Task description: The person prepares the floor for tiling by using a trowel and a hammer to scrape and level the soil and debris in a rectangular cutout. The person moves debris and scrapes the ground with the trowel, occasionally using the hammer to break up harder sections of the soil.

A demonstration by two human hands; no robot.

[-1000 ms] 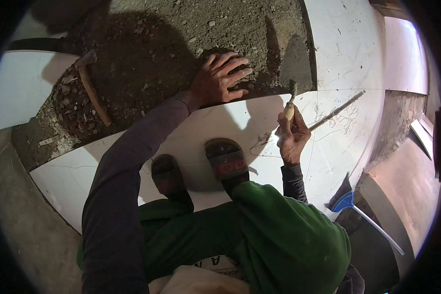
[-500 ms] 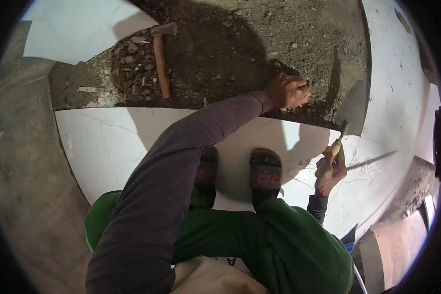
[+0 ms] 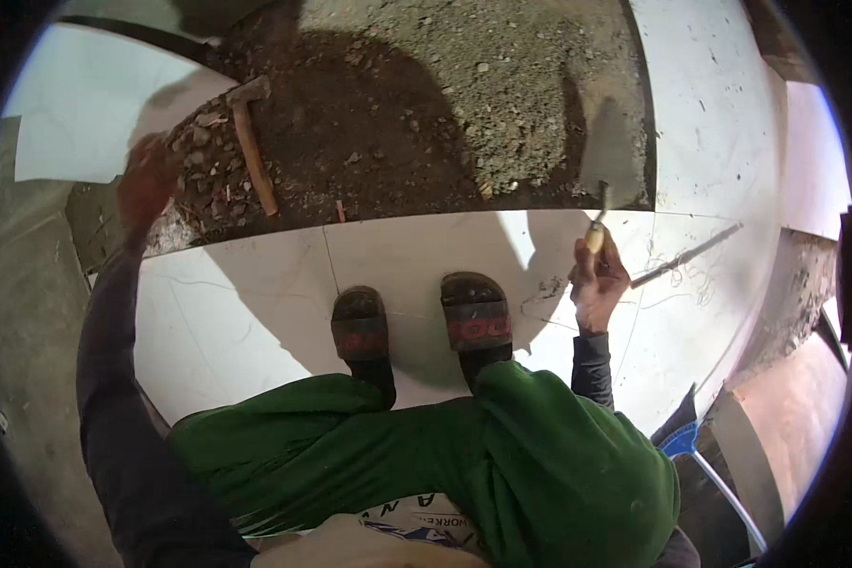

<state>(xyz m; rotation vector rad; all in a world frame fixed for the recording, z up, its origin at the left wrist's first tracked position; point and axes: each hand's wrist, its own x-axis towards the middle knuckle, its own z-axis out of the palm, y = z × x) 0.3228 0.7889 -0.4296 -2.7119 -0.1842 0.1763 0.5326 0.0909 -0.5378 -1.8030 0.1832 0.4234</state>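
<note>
My right hand [image 3: 600, 275] grips the wooden handle of a trowel [image 3: 612, 142]. Its broad grey blade reaches over the right end of the dirt and gravel bed [image 3: 511, 85]. Out to the left, my left hand [image 3: 149, 180] is smeared by motion, and its fingers cannot be made out. It is beside a heap of broken rubble [image 3: 204, 156], near the edge of a large loose white tile [image 3: 95, 104]. A hammer [image 3: 252, 151] with a wooden handle lies on the soil by that heap.
My sandalled feet rest on white floor tiles [image 3: 256, 293] bordering the bed. A thin rod [image 3: 688, 255] and some string lie on the tiles to the right. Lower right, a blue broom-like tool [image 3: 680, 441] has a pale handle. Bare concrete [image 3: 28, 379] runs along the left.
My left hand has swung from the bed's right-hand part over to the rubble at far left. The trowel stays in my right hand. The view has shifted, so the hammer appears farther left.
</note>
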